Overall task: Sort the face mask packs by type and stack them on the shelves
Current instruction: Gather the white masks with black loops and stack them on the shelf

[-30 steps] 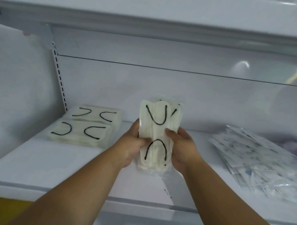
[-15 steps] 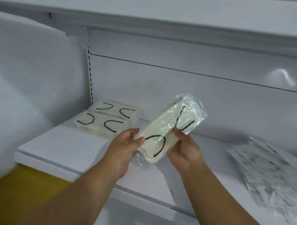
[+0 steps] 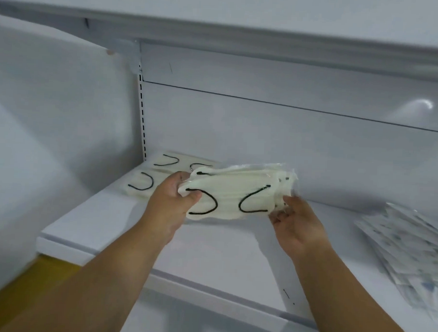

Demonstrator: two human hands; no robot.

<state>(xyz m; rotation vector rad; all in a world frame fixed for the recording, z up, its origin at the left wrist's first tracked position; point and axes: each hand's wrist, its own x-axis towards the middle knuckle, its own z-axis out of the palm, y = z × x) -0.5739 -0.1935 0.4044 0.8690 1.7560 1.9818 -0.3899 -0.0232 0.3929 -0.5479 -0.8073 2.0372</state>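
The mask pack [image 3: 233, 191] I hold is matt cream cloth under clear, glossy, crinkled plastic film. My shelf [image 3: 224, 256] looks smooth, painted white, faintly glossy.

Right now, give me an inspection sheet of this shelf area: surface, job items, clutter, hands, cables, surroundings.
Surface: white shelf, bare in the middle.
Job's things: cream mask pack with black ear loops, held level above the shelf; matching cream packs lie at the back left; patterned packs piled at right.
Clutter: nothing seen.
Hands: left hand grips the pack's left end; right hand is at its right end, fingers loosely curled, grip unclear.
Cables: nothing seen.
Surroundings: white back panel, upper shelf, yellow floor.
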